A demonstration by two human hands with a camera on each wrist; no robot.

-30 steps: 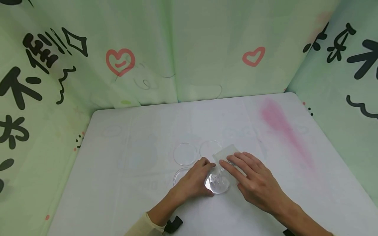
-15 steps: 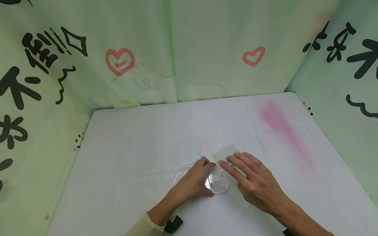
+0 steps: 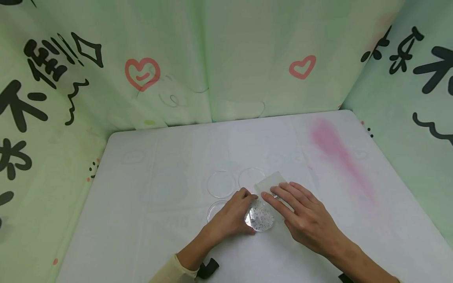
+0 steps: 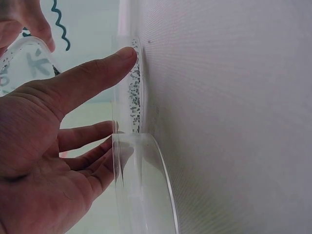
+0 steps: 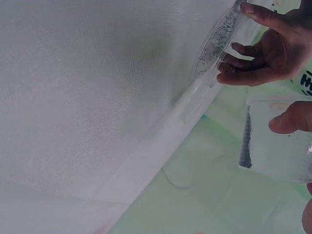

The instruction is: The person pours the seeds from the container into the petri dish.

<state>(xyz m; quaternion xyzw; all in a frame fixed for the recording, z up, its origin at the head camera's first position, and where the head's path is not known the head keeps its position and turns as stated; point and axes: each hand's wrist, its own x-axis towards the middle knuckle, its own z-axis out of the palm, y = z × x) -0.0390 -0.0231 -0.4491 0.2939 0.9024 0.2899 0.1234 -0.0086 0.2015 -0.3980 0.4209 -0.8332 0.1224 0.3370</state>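
My left hand (image 3: 231, 215) holds a clear round petri dish (image 3: 261, 219) by its sides, thumb and fingers around the rim. Small dark specks lie spread over its bottom, and the left wrist view shows them as a grainy band (image 4: 135, 92) low inside the wall. Just right of and above it, my right hand (image 3: 306, 222) grips a clear, flat square container (image 3: 270, 181) between thumb and fingers. Seen from the right wrist, that container (image 5: 280, 146) is tilted, with dark grains (image 5: 246, 139) gathered along one edge.
Two more clear round dishes, one (image 3: 221, 184) and another (image 3: 252, 178), sit behind my hands. A third dish (image 3: 214, 209) is partly hidden by my left hand. The white-covered table (image 3: 159, 236) has a pink stain (image 3: 339, 157) at right; green printed curtains (image 3: 247, 51) enclose it.
Dark specks have built up and spread across the bottom of the petri dish. Both hands have stayed almost in place.
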